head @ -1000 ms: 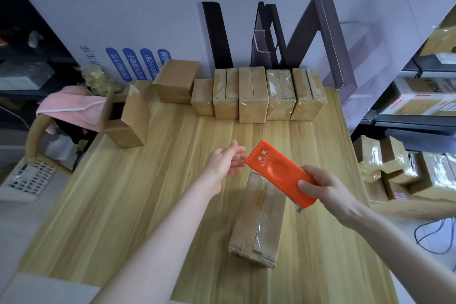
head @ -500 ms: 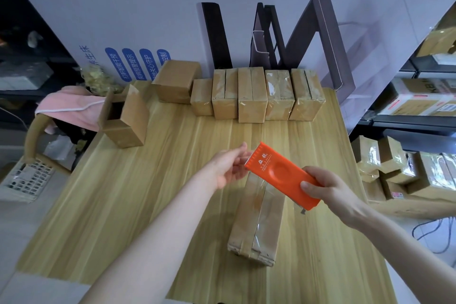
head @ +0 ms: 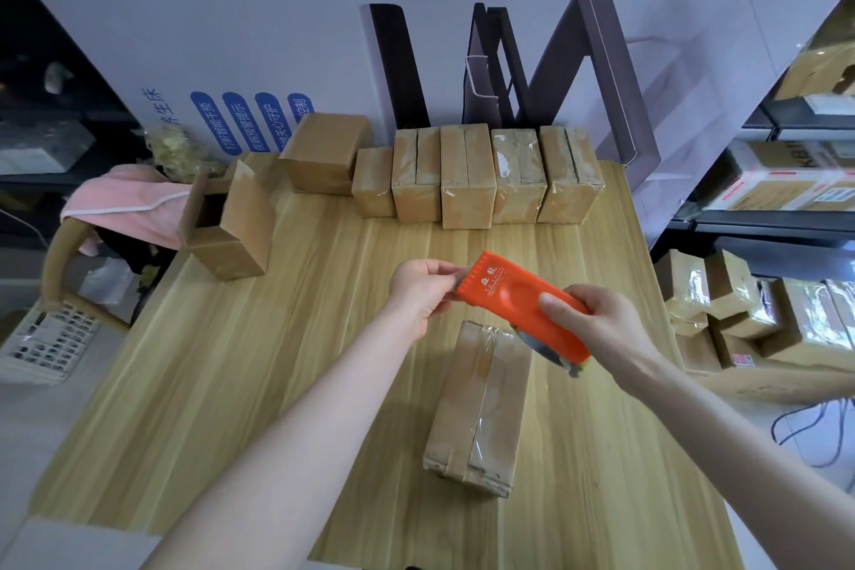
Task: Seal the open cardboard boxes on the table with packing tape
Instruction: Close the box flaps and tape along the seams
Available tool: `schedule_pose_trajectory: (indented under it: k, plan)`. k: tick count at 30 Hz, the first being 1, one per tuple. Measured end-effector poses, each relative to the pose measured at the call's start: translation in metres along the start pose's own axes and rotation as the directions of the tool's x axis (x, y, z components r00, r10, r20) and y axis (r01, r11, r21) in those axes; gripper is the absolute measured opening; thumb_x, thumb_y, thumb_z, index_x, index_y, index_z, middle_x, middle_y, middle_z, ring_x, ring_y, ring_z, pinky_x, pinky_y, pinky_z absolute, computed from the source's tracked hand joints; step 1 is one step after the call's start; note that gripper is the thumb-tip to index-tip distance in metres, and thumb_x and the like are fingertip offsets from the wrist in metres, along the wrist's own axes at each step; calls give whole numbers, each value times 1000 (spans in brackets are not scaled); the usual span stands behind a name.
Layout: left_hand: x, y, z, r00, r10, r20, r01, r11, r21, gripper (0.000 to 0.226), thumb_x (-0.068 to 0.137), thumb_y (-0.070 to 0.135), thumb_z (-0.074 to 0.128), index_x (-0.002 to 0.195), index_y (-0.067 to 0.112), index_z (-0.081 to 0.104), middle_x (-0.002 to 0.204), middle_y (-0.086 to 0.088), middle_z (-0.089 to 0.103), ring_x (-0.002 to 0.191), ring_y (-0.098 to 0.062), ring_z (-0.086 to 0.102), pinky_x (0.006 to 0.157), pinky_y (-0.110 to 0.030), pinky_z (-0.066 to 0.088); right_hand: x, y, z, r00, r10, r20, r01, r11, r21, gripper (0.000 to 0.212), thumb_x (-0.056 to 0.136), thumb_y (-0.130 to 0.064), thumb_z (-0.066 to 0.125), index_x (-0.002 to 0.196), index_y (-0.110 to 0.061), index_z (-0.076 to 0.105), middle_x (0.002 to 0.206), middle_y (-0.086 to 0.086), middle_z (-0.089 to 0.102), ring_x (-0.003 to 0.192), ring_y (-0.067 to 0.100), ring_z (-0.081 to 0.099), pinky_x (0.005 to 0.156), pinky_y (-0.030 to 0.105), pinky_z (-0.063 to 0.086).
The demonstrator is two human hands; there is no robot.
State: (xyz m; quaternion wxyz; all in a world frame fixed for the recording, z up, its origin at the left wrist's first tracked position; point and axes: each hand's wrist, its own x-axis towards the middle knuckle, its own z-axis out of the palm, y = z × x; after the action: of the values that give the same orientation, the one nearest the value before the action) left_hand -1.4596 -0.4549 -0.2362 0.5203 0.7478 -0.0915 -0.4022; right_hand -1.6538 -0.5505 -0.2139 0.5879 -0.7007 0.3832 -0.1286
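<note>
One box below: right hand grips the tape dispenser, left hand pinches its toothed edge; tape is best drawn straight along the seam.

A row of boxes blocks the far edge of the table, and an open box stands near its far left corner. A taped box lies toward the near edge. Bare wood lies between them and along the left edge.

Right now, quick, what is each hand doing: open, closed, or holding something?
Left hand: fingers pinch the toothed front edge of the orange tape dispenser.
Right hand: grips the tape dispenser's back end.
</note>
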Motion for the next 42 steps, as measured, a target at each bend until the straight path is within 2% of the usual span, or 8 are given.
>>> schedule_pose_trajectory:
  k: [5, 8, 10, 14, 19, 26, 32, 42]
  plan:
    - [4, -1, 7, 996, 23, -84, -21, 1000, 15, 9, 81, 3, 72, 76, 10, 70, 64, -1, 70, 53, -12, 64, 42, -17, 39, 5, -5, -1, 998, -12, -65, 6, 996, -94, 37, 87, -31, 70, 70, 1, 63, 48, 9, 62, 34, 24, 55, 38, 33, 47]
    - [14, -6, -6, 983, 20, -184, -11, 999, 48, 23, 76, -9, 64, 69, 13, 70, 70, -4, 72, 61, -17, 67, 51, -21, 46, 1, 4, -27, 998, -2, -70, -10, 984, -176, 35, 87, -29, 70, 69, 0, 64, 46, 6, 59, 38, 25, 54, 39, 30, 42]
    - [23, -10, -26, 965, -8, -263, 19, 999, 36, 23, 78, -11, 63, 73, 11, 70, 72, -5, 72, 61, -16, 66, 53, -22, 48, -4, 17, -54, 994, 11, -109, -35, 976, -214, 36, 86, -29, 72, 66, 0, 64, 47, 9, 57, 43, 25, 53, 42, 36, 43]
    - [21, -26, -26, 976, -17, -217, 44, 992, 121, 4, 81, 5, 73, 81, 9, 71, 75, -4, 73, 68, -14, 70, 65, -27, 55, -11, 40, -80, 987, 90, -130, -121, 959, -257, 30, 85, -26, 74, 67, -3, 66, 54, 13, 63, 44, 28, 57, 40, 37, 47]
    - [23, -46, -6, 979, -39, -198, 61, 992, 110, 7, 79, 14, 78, 75, 14, 71, 72, -2, 74, 72, -16, 71, 69, -29, 55, -6, 52, -87, 987, 103, -123, -143, 914, -380, 27, 85, -30, 73, 73, -6, 70, 62, 16, 67, 52, 38, 64, 38, 38, 50]
    - [25, -63, 5, 973, -80, -217, 111, 984, 137, 10, 77, 20, 79, 71, 20, 71, 69, 0, 74, 76, -20, 72, 77, -35, 57, -2, 67, -89, 988, 109, -107, -149, 837, -526, 27, 84, -36, 72, 66, -16, 66, 54, 4, 62, 42, 24, 62, 38, 30, 48]
    - [28, -75, 9, 962, -105, -253, 141, 981, 129, 10, 76, 22, 80, 79, 16, 73, 69, 6, 71, 66, -10, 68, 73, -28, 55, 5, 72, -78, 990, 86, -111, -140, 666, -732, 32, 83, -47, 67, 61, -25, 58, 57, -4, 62, 47, 15, 63, 44, 24, 39]
    - [26, -96, 28, 939, -37, -343, 116, 970, 213, 14, 84, 34, 70, 90, 24, 77, 78, 10, 73, 74, -15, 69, 76, -32, 57, 10, 68, -56, 987, 109, -119, -160, 560, -813, 30, 85, -52, 61, 66, -30, 54, 62, -4, 63, 39, 12, 61, 46, 23, 47]
